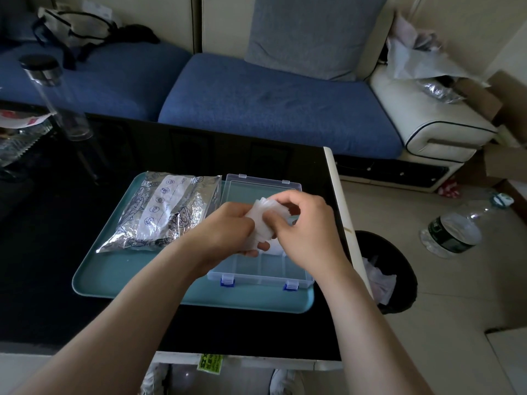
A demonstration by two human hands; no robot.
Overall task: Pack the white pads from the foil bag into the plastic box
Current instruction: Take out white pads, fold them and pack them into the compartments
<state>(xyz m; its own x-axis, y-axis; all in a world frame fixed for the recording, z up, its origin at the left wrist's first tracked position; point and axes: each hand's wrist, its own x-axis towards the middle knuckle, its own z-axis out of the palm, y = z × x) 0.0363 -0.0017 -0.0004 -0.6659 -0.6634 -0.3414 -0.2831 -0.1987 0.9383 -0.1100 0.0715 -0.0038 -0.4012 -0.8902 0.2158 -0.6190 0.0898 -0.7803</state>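
A stack of white pads is held between both my hands above the open clear plastic box. My left hand grips the stack from the left and below. My right hand pinches it from the right and above. The box has blue latches at its front, and its lid lies flat behind it. Another white pad shows inside the box under my hands. The crinkled foil bag lies to the left of the box. Both rest on a teal tray.
The tray sits on a black table whose right edge is close to the box. A clear bottle with a black cap stands at the far left. On the floor to the right are a black bin and a large water bottle.
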